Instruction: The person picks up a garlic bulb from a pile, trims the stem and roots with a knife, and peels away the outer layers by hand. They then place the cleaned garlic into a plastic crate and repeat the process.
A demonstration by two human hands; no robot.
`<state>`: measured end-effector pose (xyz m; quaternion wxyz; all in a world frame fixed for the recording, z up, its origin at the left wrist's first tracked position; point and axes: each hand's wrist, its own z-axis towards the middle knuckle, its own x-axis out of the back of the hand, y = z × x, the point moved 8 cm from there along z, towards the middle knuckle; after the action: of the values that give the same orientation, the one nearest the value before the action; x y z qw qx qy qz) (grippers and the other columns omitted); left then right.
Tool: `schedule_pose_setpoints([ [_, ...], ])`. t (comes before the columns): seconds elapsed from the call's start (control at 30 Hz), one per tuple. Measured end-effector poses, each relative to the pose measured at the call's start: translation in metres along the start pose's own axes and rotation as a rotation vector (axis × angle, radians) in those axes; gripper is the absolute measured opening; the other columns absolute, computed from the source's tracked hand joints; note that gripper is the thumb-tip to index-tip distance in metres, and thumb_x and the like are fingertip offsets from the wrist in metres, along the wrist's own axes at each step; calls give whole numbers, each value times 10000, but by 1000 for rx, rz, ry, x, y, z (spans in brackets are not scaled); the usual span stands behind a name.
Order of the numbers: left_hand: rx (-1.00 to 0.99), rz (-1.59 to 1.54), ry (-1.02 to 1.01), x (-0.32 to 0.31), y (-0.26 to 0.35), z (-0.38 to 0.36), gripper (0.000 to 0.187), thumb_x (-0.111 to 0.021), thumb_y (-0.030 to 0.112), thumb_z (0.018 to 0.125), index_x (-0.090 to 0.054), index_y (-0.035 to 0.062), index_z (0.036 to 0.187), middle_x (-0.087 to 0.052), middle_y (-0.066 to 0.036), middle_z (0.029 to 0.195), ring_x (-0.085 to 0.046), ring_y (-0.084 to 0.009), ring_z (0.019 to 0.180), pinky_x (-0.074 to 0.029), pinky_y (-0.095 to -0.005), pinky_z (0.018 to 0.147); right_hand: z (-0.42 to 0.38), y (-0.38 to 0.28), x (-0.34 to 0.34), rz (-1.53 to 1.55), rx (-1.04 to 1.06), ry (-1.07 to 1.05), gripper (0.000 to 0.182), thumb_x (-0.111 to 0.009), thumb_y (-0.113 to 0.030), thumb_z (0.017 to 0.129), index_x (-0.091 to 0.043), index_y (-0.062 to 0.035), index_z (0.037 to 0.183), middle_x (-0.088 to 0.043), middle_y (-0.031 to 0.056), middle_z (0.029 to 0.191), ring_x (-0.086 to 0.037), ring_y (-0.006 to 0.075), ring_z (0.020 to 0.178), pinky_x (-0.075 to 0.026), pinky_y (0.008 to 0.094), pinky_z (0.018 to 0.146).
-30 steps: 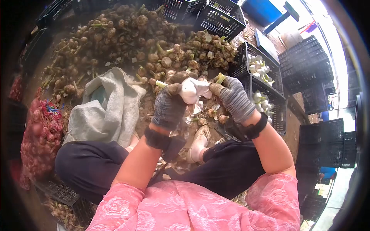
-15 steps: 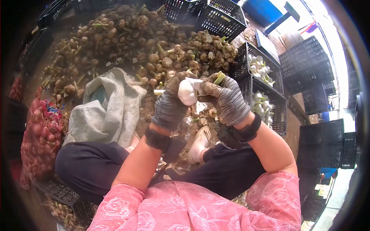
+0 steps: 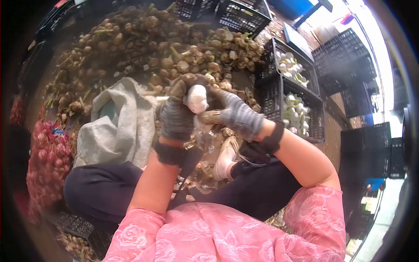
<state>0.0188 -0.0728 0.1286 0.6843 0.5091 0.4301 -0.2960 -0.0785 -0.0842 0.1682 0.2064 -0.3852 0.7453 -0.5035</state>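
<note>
A white, smooth garlic bulb (image 3: 197,99) is gripped by my left hand (image 3: 175,115), which wears a dirty grey glove. A pale stem (image 3: 162,99) sticks out to the left of that hand. My right hand (image 3: 239,114), gloved alike, closes on the bulb's right side, its thumb below and its fingers partly hidden behind. Thin papery skin (image 3: 201,125) hangs beneath the bulb. Beyond both hands lies a heap of unpeeled garlic (image 3: 131,41) with brown, soiled skins.
Two black crates on the right hold clean white garlic (image 3: 291,67) and more white garlic (image 3: 297,113). A pale woven sack (image 3: 126,126) lies at the left beside a red net bag (image 3: 49,161). Stacked black crates (image 3: 364,150) stand farther right. Skins litter the ground near my foot (image 3: 224,161).
Both hands have moved left with the bulb, which has turned more upright. My right hand has gone from pulling at the bulb's skin and stem side to lying around its right side.
</note>
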Motion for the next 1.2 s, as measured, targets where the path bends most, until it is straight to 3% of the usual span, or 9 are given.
schedule_pose_setpoints([
  [0.13,96,-137,221,24,6,10,239,-522,310,857,-565,88,933,-612,-79,846,-616,-199,780,-540,-299,593,53,158,-25,36,-116,-400,409,-715,-173,671,-581,-41,1034,-627,91,850,-607,191,716,-498,301,636],
  [0.2,107,-101,281,45,11,12,224,-573,289,828,-569,80,909,-608,-71,812,-611,-188,739,-535,-280,581,-11,60,-52,-795,262,-466,561,-759,-265,618,-560,-84,1111,-618,133,938,-590,264,902,-464,350,792],
  [0.33,441,332,452,88,-35,-6,250,-593,273,818,-566,58,944,-604,-64,819,-590,-160,670,-522,-280,584,6,35,0,-906,66,-137,824,-773,-381,567,-436,-11,1222,-545,228,1062,-538,343,995,-441,379,834],
  [0.47,607,-57,-127,-16,-82,-22,370,-602,308,813,-503,58,1068,-569,-58,941,-572,-154,843,-499,-291,771,7,37,48,-820,279,170,534,-722,-357,629,-570,-67,1051,-593,199,886,-582,345,816,-471,383,722],
  [0.73,670,530,270,90,-111,-19,236,-571,241,838,-562,80,1011,-613,-43,897,-599,-148,800,-494,-307,734,-38,96,278,-1682,-695,346,440,-662,-212,639,-572,-104,1056,-584,181,882,-564,350,856,-465,395,762],
  [0.9,697,412,403,135,-129,-28,168,-555,222,848,-601,94,947,-631,-28,824,-611,-154,726,-506,-299,664,55,107,224,-1287,-96,301,562,-686,-295,645,-510,-134,1153,-580,173,977,-570,320,924,-476,386,783],
  [1.0,239,1178,-142,96,-107,-4,219,-547,153,832,-556,33,1015,-598,-47,920,-577,-163,881,-485,-296,710,130,163,191,-1177,-170,193,376,-594,-305,725,-562,-68,1015,-604,188,920,-584,335,871,-481,395,731],
  [1.03,679,543,329,99,-116,-12,250,-560,123,815,-535,52,1053,-587,-43,926,-578,-168,884,-489,-304,712,135,169,190,-1205,-221,367,315,-572,-247,732,-581,-47,975,-611,187,928,-588,343,876,-487,405,742],
  [1.2,444,665,197,122,-103,0,463,-573,-9,763,-453,90,1199,-537,-43,1052,-541,-141,927,-489,-268,747,142,144,156,-1200,-197,288,228,-598,-145,712,-623,-29,907,-613,185,926,-599,317,885,-489,409,731],
])
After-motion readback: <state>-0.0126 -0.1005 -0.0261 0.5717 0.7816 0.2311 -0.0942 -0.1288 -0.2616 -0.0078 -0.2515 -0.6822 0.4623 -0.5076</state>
